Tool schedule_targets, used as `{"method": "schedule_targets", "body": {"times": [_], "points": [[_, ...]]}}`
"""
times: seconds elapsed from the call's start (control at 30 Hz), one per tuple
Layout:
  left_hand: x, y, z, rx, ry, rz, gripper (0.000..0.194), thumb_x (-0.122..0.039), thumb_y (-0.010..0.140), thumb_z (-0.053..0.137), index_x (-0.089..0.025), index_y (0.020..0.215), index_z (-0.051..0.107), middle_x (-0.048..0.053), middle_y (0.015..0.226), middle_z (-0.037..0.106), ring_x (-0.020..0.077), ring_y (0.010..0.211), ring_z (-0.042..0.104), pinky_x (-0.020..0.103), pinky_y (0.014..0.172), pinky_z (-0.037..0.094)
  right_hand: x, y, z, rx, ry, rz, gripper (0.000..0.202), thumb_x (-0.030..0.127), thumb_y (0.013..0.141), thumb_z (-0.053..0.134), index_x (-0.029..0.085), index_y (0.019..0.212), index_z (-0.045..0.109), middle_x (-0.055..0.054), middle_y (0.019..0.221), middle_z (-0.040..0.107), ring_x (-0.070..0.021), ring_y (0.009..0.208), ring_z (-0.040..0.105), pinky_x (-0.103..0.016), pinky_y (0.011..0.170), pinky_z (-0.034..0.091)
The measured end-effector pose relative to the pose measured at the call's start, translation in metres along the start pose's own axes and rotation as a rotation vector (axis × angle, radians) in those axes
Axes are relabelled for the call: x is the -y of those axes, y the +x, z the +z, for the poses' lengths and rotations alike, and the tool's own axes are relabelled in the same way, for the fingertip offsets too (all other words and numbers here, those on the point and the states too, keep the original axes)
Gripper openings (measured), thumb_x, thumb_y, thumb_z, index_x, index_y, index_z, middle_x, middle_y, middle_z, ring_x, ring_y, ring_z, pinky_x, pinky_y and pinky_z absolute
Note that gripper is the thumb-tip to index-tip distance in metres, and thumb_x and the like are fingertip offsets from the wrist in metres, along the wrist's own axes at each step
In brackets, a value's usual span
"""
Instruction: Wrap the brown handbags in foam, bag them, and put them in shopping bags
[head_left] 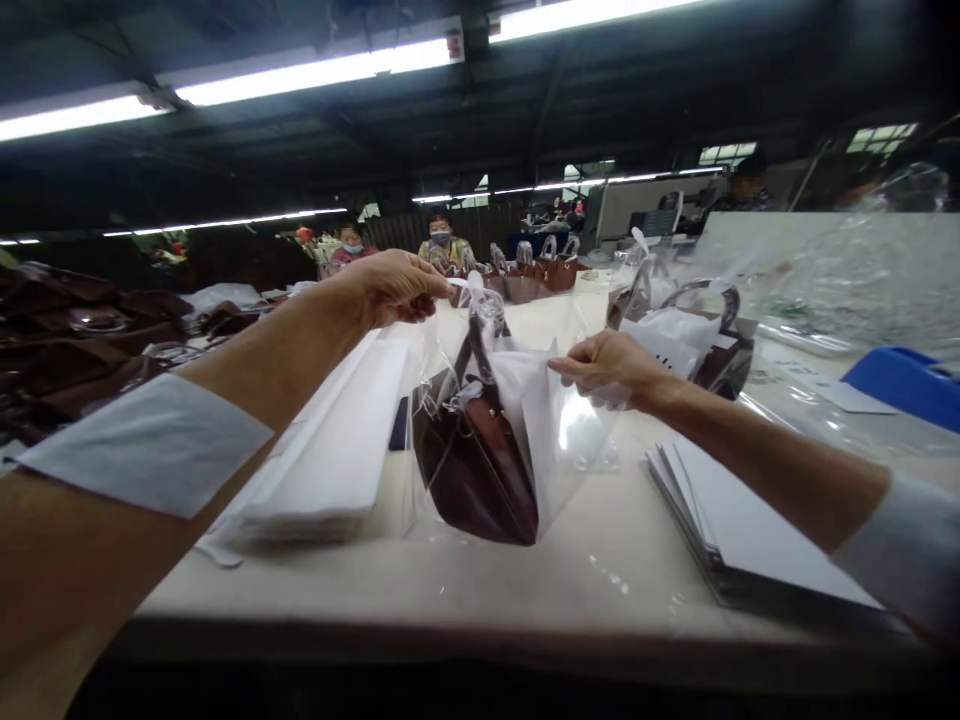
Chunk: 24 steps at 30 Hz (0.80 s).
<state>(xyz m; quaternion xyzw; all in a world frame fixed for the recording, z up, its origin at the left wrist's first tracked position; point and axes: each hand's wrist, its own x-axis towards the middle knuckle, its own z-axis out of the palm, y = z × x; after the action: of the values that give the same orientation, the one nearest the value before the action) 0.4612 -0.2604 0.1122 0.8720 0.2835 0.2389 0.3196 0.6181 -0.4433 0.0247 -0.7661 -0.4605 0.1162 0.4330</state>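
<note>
A dark brown handbag [480, 470] stands on the table in front of me, inside a clear plastic bag [574, 430]. White tissue paper [529, 385] sticks up along its right side, and its handles [474, 350] are wrapped in clear film. My left hand [401, 288] is closed in a pinch on a white strip [461, 284] at the top of the handles; plastic hangs close beneath the fingers. Level with the tissue, my right hand [611, 365] pinches the right side of the clear plastic bag. Its fingertips lie close to the tissue, and whether they touch it I cannot tell.
White sheets [330, 460] lie stacked on the left, white cards [757, 530] on the right. Another wrapped handbag [724, 360] stands behind my right hand. Brown bags [82, 340] are heaped at left. A blue object [904, 380] and clear plastic [877, 270] are at right. People sit beyond.
</note>
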Motion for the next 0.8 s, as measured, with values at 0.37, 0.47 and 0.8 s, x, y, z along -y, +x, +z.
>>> {"method": "schedule_targets", "body": {"times": [0.37,0.47,0.8], "points": [[-0.012,-0.047,0.028,-0.019,-0.182,0.103,0.012,-0.007,0.073,0.060,-0.010,0.062,0.056,-0.004,0.044,0.048,0.0053,0.040,0.047,0.018,0.044,0.030,0.018,-0.044,-0.042,0.400,-0.474,-0.022,0.050,0.061,0.074,0.051,0.014,0.060,0.060,0.000,0.047,0.050,-0.0064,0.034,0.041,-0.018,0.033,0.028],[0.000,-0.059,0.045,0.053,-0.313,0.164,0.015,-0.004,0.075,0.057,-0.010,0.063,0.054,-0.004,0.047,0.049,0.0055,0.042,0.048,0.019,0.045,0.037,0.016,-0.063,-0.035,0.567,-0.639,-0.113,0.043,0.054,0.081,0.045,0.015,0.075,0.065,-0.002,0.052,0.056,-0.0103,0.039,0.050,-0.020,0.037,0.035],[0.026,-0.064,0.050,-0.032,-0.455,0.257,0.009,-0.007,0.081,0.051,-0.010,0.072,0.051,-0.004,0.053,0.048,0.0042,0.045,0.047,0.018,0.046,0.041,0.047,-0.021,0.011,0.578,-0.903,-1.171,0.047,0.035,0.078,0.060,0.023,0.122,0.047,-0.009,0.110,0.055,-0.0215,0.095,0.055,-0.034,0.079,0.046]]}}
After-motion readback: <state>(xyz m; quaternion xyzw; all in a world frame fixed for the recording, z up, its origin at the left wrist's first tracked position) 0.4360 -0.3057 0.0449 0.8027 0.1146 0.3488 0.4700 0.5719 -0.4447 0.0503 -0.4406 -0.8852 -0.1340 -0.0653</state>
